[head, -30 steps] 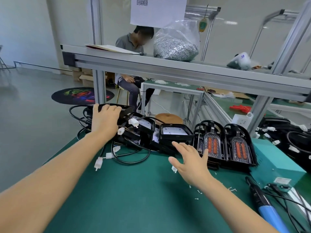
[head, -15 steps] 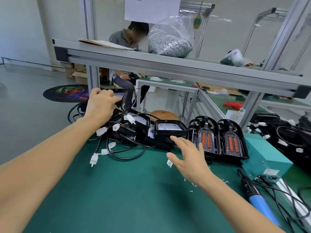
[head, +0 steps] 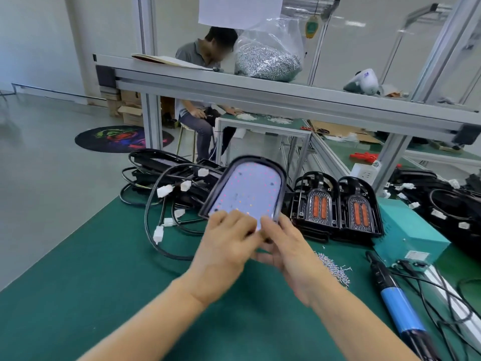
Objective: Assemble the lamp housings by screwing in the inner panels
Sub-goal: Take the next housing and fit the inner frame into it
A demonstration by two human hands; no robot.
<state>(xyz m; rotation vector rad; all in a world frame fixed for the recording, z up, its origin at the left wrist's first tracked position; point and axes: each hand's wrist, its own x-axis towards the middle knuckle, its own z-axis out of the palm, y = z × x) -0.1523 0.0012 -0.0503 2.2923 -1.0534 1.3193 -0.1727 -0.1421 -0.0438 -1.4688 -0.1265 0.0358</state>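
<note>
It was a factory assembly floor: green-matted workbenches [head: 109,282] framed in aluminium rails [head: 260,97], a big bag of screws [head: 268,62] on the shelf, lamp housings [head: 335,207] lined up, an electric screwdriver [head: 398,303] lying ready, another worker [head: 200,82] seated beyond.

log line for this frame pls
left hand: grips lamp housing near end | right hand: grips same end | housing: tilted above mat | screwdriver: idle

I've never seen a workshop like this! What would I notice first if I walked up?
Right in the middle, the left hand and right hand hold up a lamp housing with a pale dotted panel. To its right, two finished lamps with orange strips lie on the green mat. Up on the shelf sits a big bag of screws.
</note>
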